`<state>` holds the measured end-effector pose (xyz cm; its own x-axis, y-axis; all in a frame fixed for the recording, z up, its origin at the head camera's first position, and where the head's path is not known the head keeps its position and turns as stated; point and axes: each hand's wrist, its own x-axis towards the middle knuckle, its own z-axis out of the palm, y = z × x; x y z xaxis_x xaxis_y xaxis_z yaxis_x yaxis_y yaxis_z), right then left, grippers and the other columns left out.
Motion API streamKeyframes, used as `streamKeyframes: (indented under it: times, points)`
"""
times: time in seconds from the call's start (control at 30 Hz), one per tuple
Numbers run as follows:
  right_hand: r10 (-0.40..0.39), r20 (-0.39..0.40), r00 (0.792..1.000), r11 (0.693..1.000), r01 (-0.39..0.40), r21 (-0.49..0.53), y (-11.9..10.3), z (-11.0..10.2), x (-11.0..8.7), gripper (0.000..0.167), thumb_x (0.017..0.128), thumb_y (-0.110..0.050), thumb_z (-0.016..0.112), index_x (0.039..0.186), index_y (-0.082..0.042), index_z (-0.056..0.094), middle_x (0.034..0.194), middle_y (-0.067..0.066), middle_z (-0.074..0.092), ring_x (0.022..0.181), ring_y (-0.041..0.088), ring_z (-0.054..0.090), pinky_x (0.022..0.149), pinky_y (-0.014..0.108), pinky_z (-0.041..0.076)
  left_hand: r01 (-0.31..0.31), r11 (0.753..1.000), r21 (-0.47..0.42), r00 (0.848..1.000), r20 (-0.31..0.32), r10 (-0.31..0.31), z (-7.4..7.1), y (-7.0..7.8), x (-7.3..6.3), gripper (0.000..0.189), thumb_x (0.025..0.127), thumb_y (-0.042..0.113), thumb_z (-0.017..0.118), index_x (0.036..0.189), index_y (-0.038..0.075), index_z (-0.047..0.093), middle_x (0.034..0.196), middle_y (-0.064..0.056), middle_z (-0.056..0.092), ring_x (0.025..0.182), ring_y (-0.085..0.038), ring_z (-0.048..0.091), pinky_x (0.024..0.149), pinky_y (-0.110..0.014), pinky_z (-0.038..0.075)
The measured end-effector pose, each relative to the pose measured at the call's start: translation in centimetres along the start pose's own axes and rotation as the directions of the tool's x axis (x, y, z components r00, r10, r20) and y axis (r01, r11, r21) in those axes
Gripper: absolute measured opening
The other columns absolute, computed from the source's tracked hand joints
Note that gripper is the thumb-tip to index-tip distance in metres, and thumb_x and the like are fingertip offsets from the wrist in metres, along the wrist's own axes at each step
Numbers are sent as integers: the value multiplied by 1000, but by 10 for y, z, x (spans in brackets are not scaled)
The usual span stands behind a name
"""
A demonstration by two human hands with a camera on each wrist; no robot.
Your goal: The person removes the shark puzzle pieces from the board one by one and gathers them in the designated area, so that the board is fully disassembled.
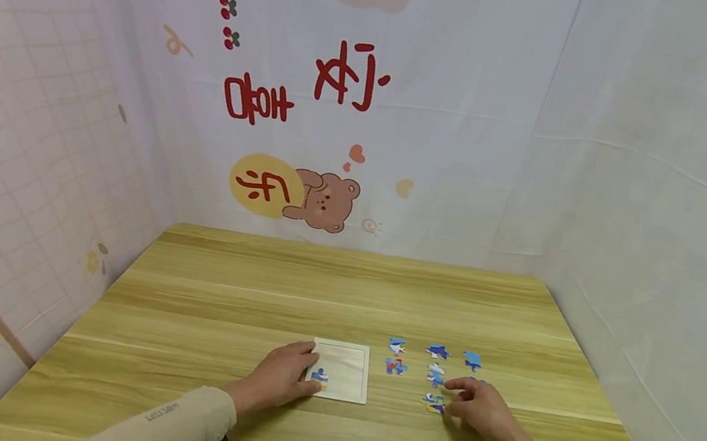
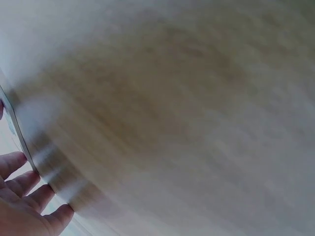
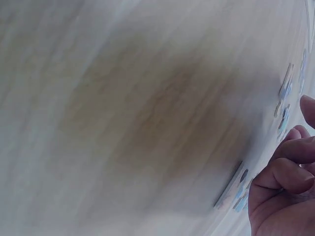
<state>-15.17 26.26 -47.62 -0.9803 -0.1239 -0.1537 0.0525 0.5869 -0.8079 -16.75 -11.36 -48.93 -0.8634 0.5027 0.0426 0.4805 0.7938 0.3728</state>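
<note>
In the head view a pale, shallow puzzle tray (image 1: 344, 375) lies on the table, a blue, white and yellow puzzle section (image 1: 319, 376) in its lower left corner. My left hand (image 1: 281, 378) rests at the tray's left edge, thumb near that section. In the left wrist view its fingers (image 2: 30, 187) are spread and slightly bent along the edge. My right hand (image 1: 482, 408) hovers by the loose pieces, index finger and thumb apart. The index is near a light blue piece (image 1: 436, 375), the thumb beside a yellow and blue piece (image 1: 434, 403). Nothing shows held there.
Further loose pieces lie right of the tray: a white and blue one (image 1: 397, 346), a red and blue one (image 1: 395, 366), a dark blue one (image 1: 437, 352) and a light blue one (image 1: 472, 360). Another is partly behind the right hand. Printed cloth walls (image 1: 463, 153) surround the wooden table (image 1: 287, 280).
</note>
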Motion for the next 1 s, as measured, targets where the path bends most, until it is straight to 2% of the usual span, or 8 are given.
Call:
streamKeyframes:
  times: [0.13, 0.23, 0.4, 0.53, 0.77, 1.0]
  points:
    - [-12, 12, 1000, 1000, 12, 16, -9, 5, 2, 36, 81, -3, 73, 116, 3, 67, 82, 3, 58, 69, 16, 48, 56, 26, 39, -1, 1000, -3, 1000, 2, 1, -1, 1, 0, 56, 92, 32, 71, 131, -7, 60, 142, -23, 50, 132, -38, 46, 105, -54, 38]
    - [-34, 48, 998, 997, 31, 70, -17, 13, 4, 36, 83, -3, 71, 118, 6, 66, 81, 4, 57, 68, 16, 48, 57, 27, 41, 2, 1000, -7, 1000, -3, -2, -1, 0, 0, 56, 92, 32, 70, 131, -7, 59, 142, -23, 50, 132, -37, 47, 105, -53, 39]
    - [-60, 98, 993, 986, 44, 160, -31, 31, 12, 35, 84, 0, 68, 118, 9, 64, 80, 5, 57, 64, 18, 51, 55, 29, 44, -5, 1000, -27, 1000, -16, 5, -1, -2, -2, 56, 93, 33, 70, 132, -7, 59, 143, -24, 49, 132, -37, 47, 106, -53, 39]
    - [-80, 112, 990, 981, 58, 185, -44, 50, 19, 32, 83, 1, 67, 114, 8, 66, 76, 3, 58, 61, 17, 52, 54, 27, 43, -18, 999, -36, 1000, -25, 17, -3, -5, -3, 57, 93, 32, 70, 132, -7, 58, 142, -23, 50, 132, -37, 47, 106, -53, 39]
    - [-114, 159, 981, 971, 76, 228, -67, 84, 28, 30, 86, -1, 68, 114, 9, 66, 75, 3, 60, 60, 17, 56, 55, 28, 45, -23, 999, -46, 999, 26, 24, -7, -12, -5, 63, 92, 37, 70, 136, -5, 55, 146, -20, 47, 135, -36, 43, 108, -53, 35]
    - [-104, 195, 975, 966, 53, 252, -89, 116, 36, 29, 88, -3, 67, 115, 7, 67, 75, 3, 63, 60, 14, 58, 54, 26, 46, -39, 995, -87, 997, 59, 44, -12, -15, -6, 67, 91, 36, 71, 138, -8, 53, 148, -21, 45, 137, -37, 41, 110, -54, 33]
